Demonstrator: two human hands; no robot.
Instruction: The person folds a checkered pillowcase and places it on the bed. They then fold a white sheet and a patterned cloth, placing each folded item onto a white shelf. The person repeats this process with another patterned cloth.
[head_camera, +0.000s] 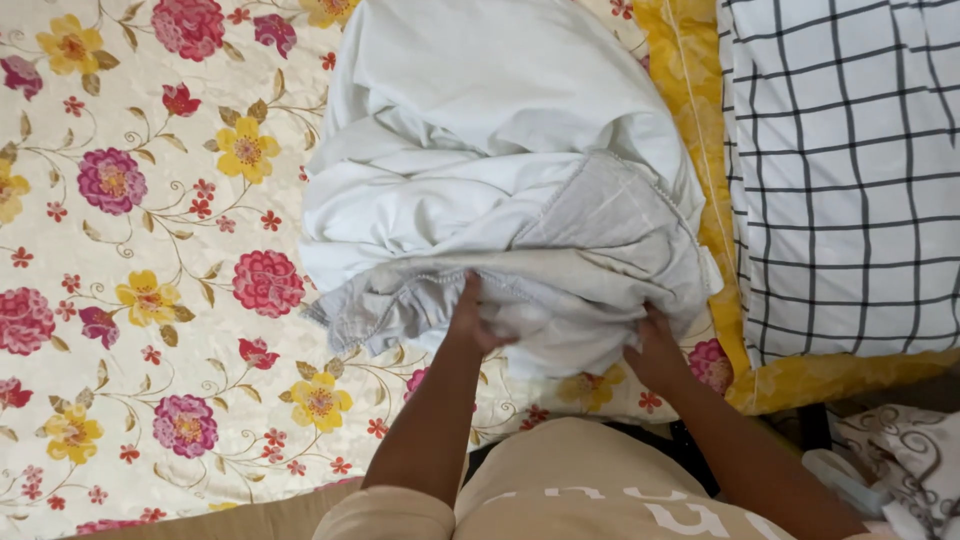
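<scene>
Beige shirt (580, 480) fills six o'clock, both bare forearms reaching up from it. Left hand (472, 322) and right hand (655, 350) each have fingers clenched into the lower edge of a bundled white sheet (500, 170), which lies at centre on the floral bed cover (150, 250). At three o'clock sits a checked pillow (840, 170) on a yellow cloth (690, 100).

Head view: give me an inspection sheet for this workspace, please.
Surface: bed under a cream floral sheet, red and yellow flowers.
Job's things: bunched white bedding with grey elastic edging, piled on the sheet.
Clutter: checked pillow on a yellow cloth, at the right.
Grips: left hand and right hand both closed on the bedding's near edge.
Cables: nothing seen.
Surroundings: patterned fabric at lower right; beige top of the person.
</scene>
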